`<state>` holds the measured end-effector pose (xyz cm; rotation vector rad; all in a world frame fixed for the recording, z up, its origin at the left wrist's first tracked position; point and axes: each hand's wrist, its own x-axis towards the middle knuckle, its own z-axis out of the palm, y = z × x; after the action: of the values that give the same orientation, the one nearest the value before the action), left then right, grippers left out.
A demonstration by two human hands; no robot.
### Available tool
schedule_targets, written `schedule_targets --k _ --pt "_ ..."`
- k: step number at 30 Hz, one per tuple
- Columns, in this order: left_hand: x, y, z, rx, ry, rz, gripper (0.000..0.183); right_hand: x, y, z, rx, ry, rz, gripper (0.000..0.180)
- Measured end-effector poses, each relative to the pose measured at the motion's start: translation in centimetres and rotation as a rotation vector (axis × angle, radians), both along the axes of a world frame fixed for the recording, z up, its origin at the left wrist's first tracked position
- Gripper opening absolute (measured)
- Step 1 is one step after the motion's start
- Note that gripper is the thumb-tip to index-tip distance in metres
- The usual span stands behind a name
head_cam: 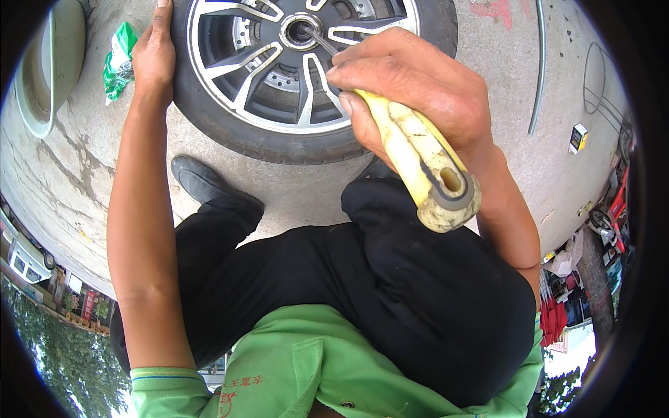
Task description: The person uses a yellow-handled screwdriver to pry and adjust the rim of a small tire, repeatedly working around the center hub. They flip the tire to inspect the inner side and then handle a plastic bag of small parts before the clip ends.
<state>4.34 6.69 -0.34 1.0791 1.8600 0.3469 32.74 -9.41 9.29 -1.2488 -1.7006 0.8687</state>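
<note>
In front of me a motorcycle wheel (pixel 306 123) with silver-edged spokes lies on the concrete, its black tire (pixel 251 141) reaching past the top of the view. My left hand (pixel 154 60) holds the tire's left side, and its fingertips run to the upper picture edge. My right hand (pixel 418 91) grips a screwdriver (pixel 405 141) by its worn, grimy yellow handle. The thin metal shaft slants into the open centre of the hub (pixel 301 31). Inside the hub a greasy ring shows, but the exact spot the tip touches is hard to make out. Behind the spokes sits a perforated brake disc (pixel 285 78).
A green and white plastic packet (pixel 120 62) lies close to my left wrist. Further left is a pale basin (pixel 52 73). On the right are a grey hose (pixel 538 68), a small box (pixel 578 138) and a wire loop (pixel 594 78). My shoe (pixel 209 180) stands near the tire.
</note>
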Motion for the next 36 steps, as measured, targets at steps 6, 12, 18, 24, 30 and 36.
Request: schedule_targets --k 6,12,18,24,30,36 --pt "-0.1 0.1 -0.1 -0.013 -0.04 0.006 0.092 0.5 -1.0 0.1 0.032 -0.155 0.092 0.029" --pt "-0.3 0.1 -0.4 0.007 -0.121 0.007 0.087 0.6 -1.8 0.7 0.058 -0.248 0.152 0.034" --pt "-0.2 0.1 -0.4 -0.003 -0.117 0.011 0.087 0.4 -2.4 -0.3 0.172 -0.309 0.138 0.025" --pt "-0.2 0.1 -0.1 0.0 -0.058 -0.003 0.088 0.0 -2.4 -0.6 0.197 -0.305 0.141 0.02" --pt "-0.1 -0.1 -0.1 0.004 -0.098 0.004 0.087 0.4 -2.3 0.1 0.178 -0.311 0.165 0.021" --pt "0.0 0.0 0.0 -0.016 -0.12 -0.013 0.086 0.5 -2.3 0.1 0.196 -0.312 0.169 0.021"
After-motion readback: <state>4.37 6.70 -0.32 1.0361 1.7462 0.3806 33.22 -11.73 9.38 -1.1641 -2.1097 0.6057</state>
